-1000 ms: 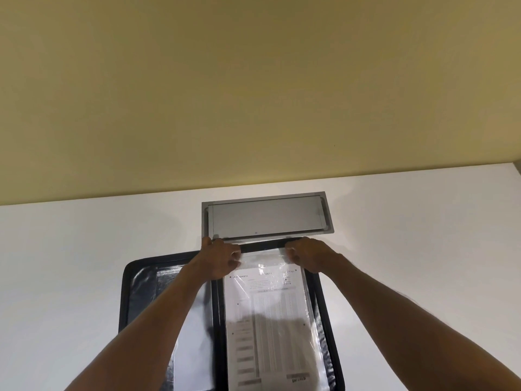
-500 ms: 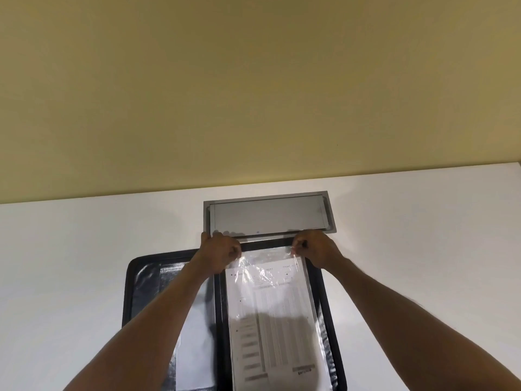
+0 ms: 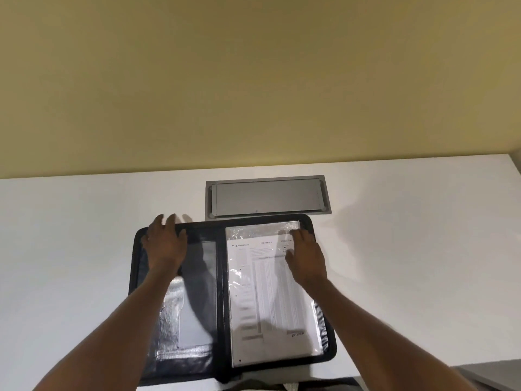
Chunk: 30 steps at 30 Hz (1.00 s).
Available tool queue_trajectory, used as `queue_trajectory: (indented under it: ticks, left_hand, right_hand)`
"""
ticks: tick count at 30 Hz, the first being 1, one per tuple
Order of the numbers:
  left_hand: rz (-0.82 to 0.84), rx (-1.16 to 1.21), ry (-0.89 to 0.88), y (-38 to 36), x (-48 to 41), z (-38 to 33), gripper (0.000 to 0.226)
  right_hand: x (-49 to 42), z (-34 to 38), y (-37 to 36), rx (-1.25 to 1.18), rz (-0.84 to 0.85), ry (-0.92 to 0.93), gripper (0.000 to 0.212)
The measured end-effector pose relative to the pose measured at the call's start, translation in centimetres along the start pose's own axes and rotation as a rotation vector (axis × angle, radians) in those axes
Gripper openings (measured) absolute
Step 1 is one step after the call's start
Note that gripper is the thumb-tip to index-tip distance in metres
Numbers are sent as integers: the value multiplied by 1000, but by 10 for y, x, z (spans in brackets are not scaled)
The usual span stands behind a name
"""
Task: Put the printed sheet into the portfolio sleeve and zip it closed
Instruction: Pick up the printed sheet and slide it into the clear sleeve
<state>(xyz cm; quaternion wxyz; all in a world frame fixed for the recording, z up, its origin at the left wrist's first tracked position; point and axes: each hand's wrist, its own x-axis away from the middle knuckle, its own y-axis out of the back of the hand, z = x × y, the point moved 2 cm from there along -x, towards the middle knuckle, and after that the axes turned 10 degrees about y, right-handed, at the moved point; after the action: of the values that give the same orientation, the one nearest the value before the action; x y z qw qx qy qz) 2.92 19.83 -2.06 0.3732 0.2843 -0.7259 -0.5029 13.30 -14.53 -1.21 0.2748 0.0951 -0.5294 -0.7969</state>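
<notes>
- Left fingers (image 3: 171, 221) are spread and straight, gripping nothing. The left hand (image 3: 166, 245) is over the far-left corner of the portfolio (image 3: 221, 306), with its tips reaching past the rim. The fingers are blurred, so I cannot tell whether they touch it.
- Right fingers (image 3: 296, 235) are loosely stretched and lie flat, pinching nothing. The right hand (image 3: 306, 256) rests on the sleeve (image 3: 253, 230), over the far-right corner of the sheet (image 3: 270, 294).
- A plain yellow wall (image 3: 253, 80) fills the upper half of the view and meets the worktop's far edge.
- The white worktop (image 3: 70, 249) runs across the whole width. Its near-right corner shows at the lower right.
- The black portfolio lies open and flat at the middle of the worktop's near edge, spine towards the viewer. Its zipped rim is undone all round.
- The sheet, printed with a header and a long table, sits inside the clear, wrinkled sleeve on the right-hand page. Its top lies a little below the sleeve's far end.
- A grey hatch (image 3: 267, 197), its flap closed, is set into the worktop between the portfolio and the far edge. The portfolio's far rim lies just beside it.
- On the left-hand page, a crinkled, shiny pocket (image 3: 180, 320) holds a pale sheet, partly hidden by the left forearm.
</notes>
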Motion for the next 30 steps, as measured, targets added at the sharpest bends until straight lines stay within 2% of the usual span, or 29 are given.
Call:
queue_trajectory:
  ticks: [3, 8, 14, 17, 20, 23, 25, 27, 30]
  left_hand:
    - [32, 2, 188, 1, 9, 34, 63]
    - [104, 1, 409, -5, 30, 71, 61]
    - [110, 14, 430, -10, 46, 90, 52]
    - [68, 27, 433, -6, 47, 95, 51]
    - [44, 63, 485, 4, 43, 99, 53]
    - [89, 120, 474, 12, 35, 104, 51]
    - [86, 185, 421, 18, 32, 108, 43]
    - [67, 319, 442, 28, 34, 108, 34]
    - [47, 429, 440, 37, 37, 101, 31]
  right_hand:
    - [31, 9, -19, 54, 27, 10, 59]
    - [79, 18, -41, 150, 45, 7, 69]
    - [122, 17, -49, 222, 59, -171, 72]
    - [135, 8, -52, 229, 44, -336, 76]
    - [139, 1, -54, 132, 38, -450, 75]
    - [133, -6, -51, 16, 23, -508, 74]
    - [125, -14, -44, -107, 2, -632, 76]
    - [117, -22, -40, -202, -8, -718, 76]
    - [108, -31, -39, -263, -19, -709, 69]
